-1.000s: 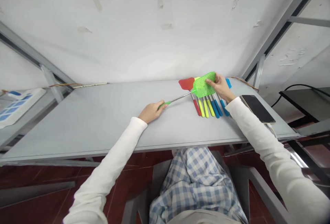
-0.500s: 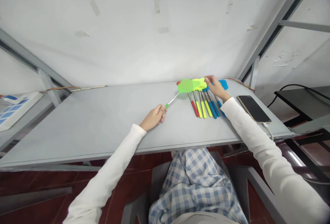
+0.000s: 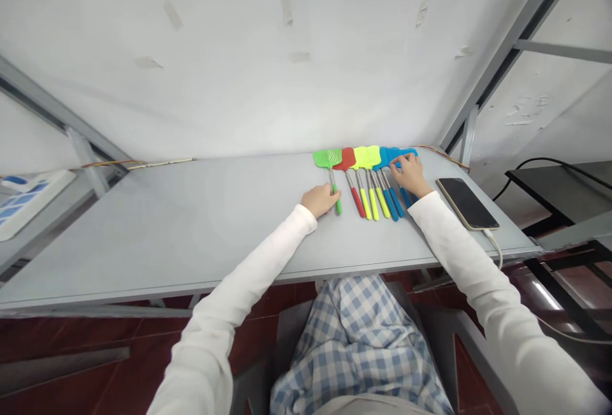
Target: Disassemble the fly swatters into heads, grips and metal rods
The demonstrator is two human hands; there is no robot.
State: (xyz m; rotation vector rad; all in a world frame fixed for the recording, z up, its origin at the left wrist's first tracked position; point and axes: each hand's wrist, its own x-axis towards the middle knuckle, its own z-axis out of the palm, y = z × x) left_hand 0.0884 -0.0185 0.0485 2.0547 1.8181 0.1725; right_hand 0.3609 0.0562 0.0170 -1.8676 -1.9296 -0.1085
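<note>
My left hand (image 3: 321,200) is closed on the green handle of a fly swatter (image 3: 327,158), which lies on the table at the left end of a row. Beside it lie a red fly swatter (image 3: 357,203), several yellow fly swatters (image 3: 367,157) and several blue fly swatters (image 3: 393,203), their heads overlapping towards the wall and their handles towards me. At the right end, my right hand (image 3: 410,174) has its fingers bent and pinched at the blue head of a swatter, covering part of it.
A phone (image 3: 467,203) with a white cable lies right of the row on the grey table (image 3: 191,224). The white wall (image 3: 229,83) rises behind. A power strip (image 3: 29,201) is at far left, and metal frame posts (image 3: 507,51) stand at both sides.
My left hand has moved right and brought the green fly swatter down, upright in line with the row, left of the red one. My right hand has shifted slightly right, from the yellow heads to the blue.
</note>
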